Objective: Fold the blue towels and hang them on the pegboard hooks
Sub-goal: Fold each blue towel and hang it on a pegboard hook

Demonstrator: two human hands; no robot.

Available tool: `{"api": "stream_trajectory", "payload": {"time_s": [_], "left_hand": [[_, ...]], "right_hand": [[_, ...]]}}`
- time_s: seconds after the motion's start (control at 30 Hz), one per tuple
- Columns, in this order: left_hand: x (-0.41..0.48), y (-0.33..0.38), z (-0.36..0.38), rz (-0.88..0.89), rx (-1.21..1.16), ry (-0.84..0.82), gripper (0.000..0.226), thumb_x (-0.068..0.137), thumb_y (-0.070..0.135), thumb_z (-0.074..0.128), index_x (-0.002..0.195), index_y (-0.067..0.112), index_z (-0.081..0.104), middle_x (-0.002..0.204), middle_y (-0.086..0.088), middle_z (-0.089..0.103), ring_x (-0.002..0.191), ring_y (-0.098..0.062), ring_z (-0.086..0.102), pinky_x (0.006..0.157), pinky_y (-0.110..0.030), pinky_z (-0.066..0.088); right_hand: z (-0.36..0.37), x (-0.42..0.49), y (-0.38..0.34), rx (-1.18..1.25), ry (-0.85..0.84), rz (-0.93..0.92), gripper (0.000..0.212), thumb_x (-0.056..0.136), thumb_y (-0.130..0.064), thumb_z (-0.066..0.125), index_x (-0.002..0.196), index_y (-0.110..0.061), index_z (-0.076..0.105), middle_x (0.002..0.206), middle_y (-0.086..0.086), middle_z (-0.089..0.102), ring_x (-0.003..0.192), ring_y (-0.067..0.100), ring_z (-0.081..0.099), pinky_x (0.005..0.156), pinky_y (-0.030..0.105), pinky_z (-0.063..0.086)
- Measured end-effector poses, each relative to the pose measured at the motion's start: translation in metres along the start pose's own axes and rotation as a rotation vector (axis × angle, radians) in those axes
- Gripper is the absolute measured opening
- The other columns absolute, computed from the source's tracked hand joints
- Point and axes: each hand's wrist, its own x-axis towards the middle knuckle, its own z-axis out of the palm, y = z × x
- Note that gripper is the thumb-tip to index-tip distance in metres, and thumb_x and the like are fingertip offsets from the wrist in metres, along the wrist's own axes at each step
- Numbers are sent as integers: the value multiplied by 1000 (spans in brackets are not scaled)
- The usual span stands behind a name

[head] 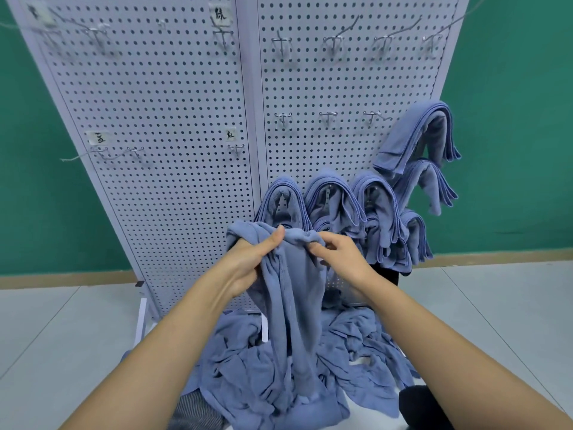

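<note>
A blue towel [290,305] hangs bunched from both my hands in front of the white pegboard [173,119]. My left hand [251,259] grips its upper edge, thumb laid along the top. My right hand [341,256] pinches the same edge just to the right. The towel's lower end reaches down into a heap of loose blue towels [356,352] on the floor. Several folded blue towels [338,203] hang over hooks on the pegboard's lower right, with two more [418,141] at its right edge.
Bare metal hooks [328,116] run in rows across the upper pegboard, with paper labels [220,14] on the left panel. A green wall stands behind. Grey tiled floor [77,336] lies on both sides. A dark object [418,408] sits at bottom right.
</note>
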Motion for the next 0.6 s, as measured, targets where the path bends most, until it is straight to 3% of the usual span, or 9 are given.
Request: {"api": "stream_trajectory", "payload": {"time_s": [0.07,0.13,0.27,0.37,0.47,0.6], "left_hand": [[0,-1,-2,7,4,31,38,80,30,68,104,0,64,95,-9,74,95,-14,69,89,-31,51],[1,-1,-4,0,-28,89,13,86,17,67,81,8,60,73,0,68,73,-6,67,78,-25,50],[-3,2,-10,-194,-109,-8,6,86,13,65,91,11,63,85,-8,64,74,-17,63,68,-27,54],[-10,5,-8,-369,-42,-121,24,76,26,73,93,9,70,94,-12,70,83,-24,67,76,-33,56],[-15,2,-1,-395,-23,-194,26,72,22,73,93,7,68,97,-15,71,86,-25,68,85,-36,56],[-14,1,6,-262,-277,-186,11,81,14,63,88,7,67,100,-15,67,93,-24,64,94,-36,49]], "right_hand": [[-2,5,0,40,88,25,15,95,-13,56,94,-19,69,78,5,55,73,15,46,68,26,42],[-5,7,-4,70,160,41,15,96,-12,53,94,-16,68,80,5,56,75,13,49,70,27,44],[-10,8,-13,170,210,30,20,97,-13,51,84,-20,64,66,-4,52,62,9,47,66,23,47],[-11,8,-16,181,227,23,23,97,-16,54,74,-16,59,61,-3,45,59,10,43,57,18,43],[-11,10,-15,194,229,29,22,96,-13,54,74,-12,56,62,-1,47,59,11,48,55,15,43],[-8,10,-10,289,120,101,13,97,-12,53,102,-7,64,80,2,63,75,13,63,69,16,55]]}}
